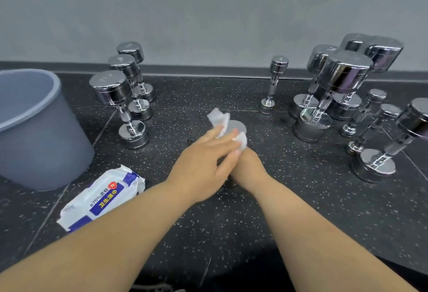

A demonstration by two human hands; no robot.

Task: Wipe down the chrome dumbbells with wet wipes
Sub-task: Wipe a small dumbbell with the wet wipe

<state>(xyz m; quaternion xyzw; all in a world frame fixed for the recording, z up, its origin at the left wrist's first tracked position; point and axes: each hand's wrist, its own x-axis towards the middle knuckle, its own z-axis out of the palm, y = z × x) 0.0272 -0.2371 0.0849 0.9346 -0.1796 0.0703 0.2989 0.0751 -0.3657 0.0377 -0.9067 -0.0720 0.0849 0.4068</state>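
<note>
A chrome dumbbell (236, 127) stands upright on the speckled black floor in the middle, only its round top and a bit of its base showing. My left hand (203, 164) presses a white wet wipe (218, 119) over that top. My right hand (249, 166) is wrapped around the dumbbell's handle below, mostly hidden under the left hand. A white and blue pack of wet wipes (102, 196) lies flat to the left of my left forearm.
A grey plastic bucket (34, 129) stands at the left. Three upright chrome dumbbells (120, 104) cluster at the back left, a small one (273, 83) at the back middle, several larger ones (335, 92) at the right. A grey wall runs behind.
</note>
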